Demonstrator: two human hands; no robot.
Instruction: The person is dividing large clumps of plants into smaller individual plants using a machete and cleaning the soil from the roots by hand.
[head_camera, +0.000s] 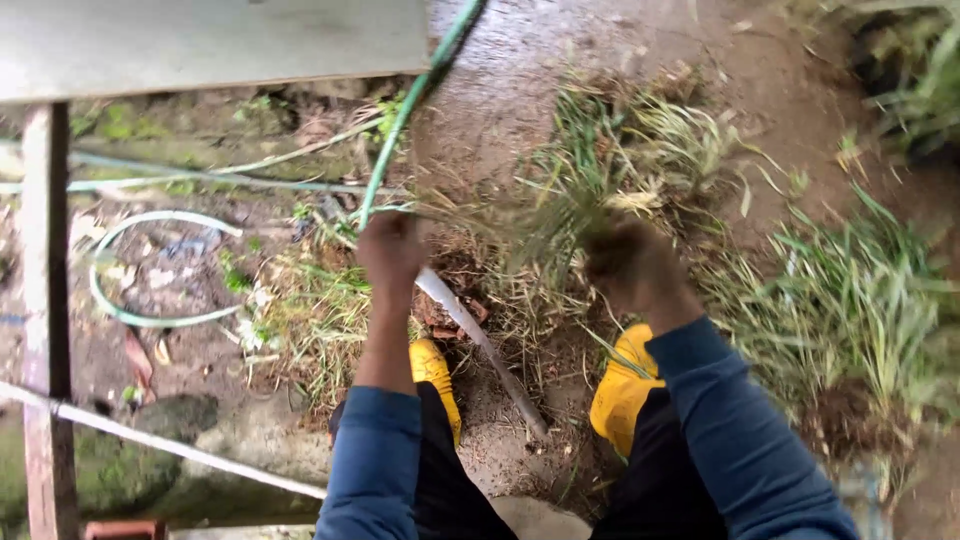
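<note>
- Muddy ground with scattered weeds lies under the person, beside a wooden post.
- Left hand is closed around the handle of a long blade, which angles down to the soil between two yellow boots.
- Right hand is clenched on a grass tuft, blurred.
- Judged from this, pulling the tuft taut and keeping the blade low and clear of the boots works best.
- Count: one blade, two boots, one looped green hose.

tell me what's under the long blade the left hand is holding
Under the long blade held by the left hand lie bare soil and dry grass. The ground directly beneath it is covered.
</note>
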